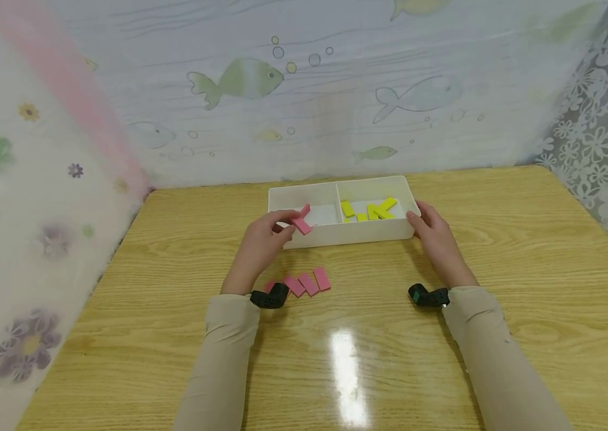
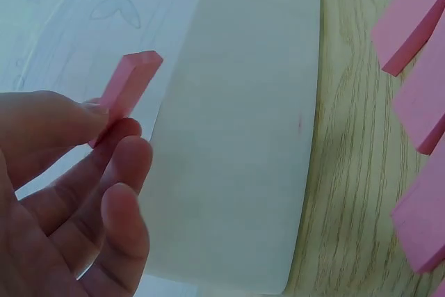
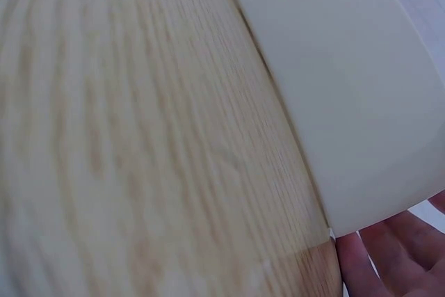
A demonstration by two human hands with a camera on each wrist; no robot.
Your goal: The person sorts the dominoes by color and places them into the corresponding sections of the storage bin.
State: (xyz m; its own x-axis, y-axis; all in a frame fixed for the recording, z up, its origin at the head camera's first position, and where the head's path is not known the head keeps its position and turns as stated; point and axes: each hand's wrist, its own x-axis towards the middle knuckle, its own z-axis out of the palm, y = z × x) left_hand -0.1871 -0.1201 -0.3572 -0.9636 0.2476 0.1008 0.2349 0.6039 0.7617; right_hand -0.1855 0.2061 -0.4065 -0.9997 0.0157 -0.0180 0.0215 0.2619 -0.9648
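Note:
Over the front rim of a white two-part box (image 1: 358, 232), my left hand (image 1: 262, 246) pinches a pink domino tile (image 2: 132, 85) between thumb and fingertips. Another pink tile (image 1: 305, 210) shows just behind it, in the left compartment. My right hand (image 1: 437, 242) grips the box's right end, thumb at the front corner and fingers round the side. Several yellow tiles (image 1: 347, 208) lie in the right compartment. On the table in front of the box, several pink tiles (image 1: 322, 279) lie in a slanting row, partly hidden by the left wrist camera.
The wooden table (image 1: 379, 359) meets a wall covering (image 1: 331, 120) with fish drawings behind the box. A flowered covering (image 1: 29, 239) borders the left side, and a lace-patterned curtain (image 1: 605, 131) the right. Black cameras (image 1: 426, 296) sit on both wrists.

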